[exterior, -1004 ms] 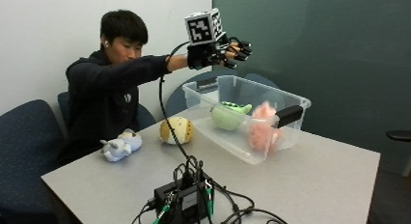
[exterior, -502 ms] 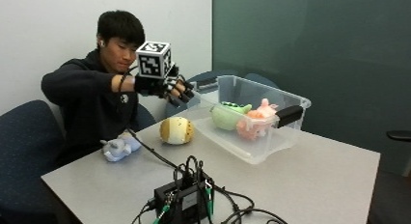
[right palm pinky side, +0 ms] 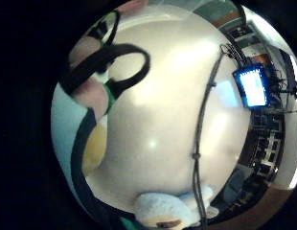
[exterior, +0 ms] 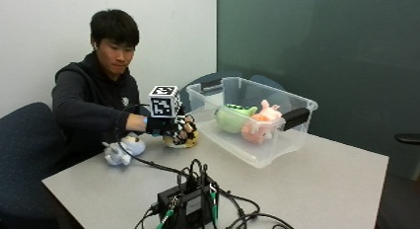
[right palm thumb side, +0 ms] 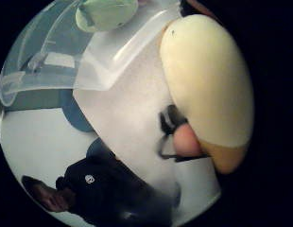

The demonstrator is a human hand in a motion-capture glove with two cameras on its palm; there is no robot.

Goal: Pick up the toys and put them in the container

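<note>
My gloved right hand (exterior: 172,125) is down on a round yellow plush toy (exterior: 182,138) on the table, just left of the clear plastic container (exterior: 289,140). Its fingers curl over the toy's top. The yellow toy (right palm thumb side: 203,80) fills much of the thumb side palm view, close to the palm. A green plush (exterior: 229,118) and a pink plush (exterior: 259,128) lie inside the container. The green plush (right palm thumb side: 106,14) also shows through the container's wall (right palm thumb side: 113,56). A small white and blue plush (exterior: 122,150) lies on the table to the left, near the person; this white and blue plush (right palm pinky side: 163,211) shows beside a cable.
A black box with a tangle of cables (exterior: 190,199) sits at the table's front edge. One cable runs from it to my hand. Blue chairs (exterior: 26,155) stand around the grey table (exterior: 315,189). A lit screen (right palm pinky side: 251,86) stands off the table.
My hand has come from above the container, leftward and down onto the yellow plush on the table. The toys in the container have not moved.
</note>
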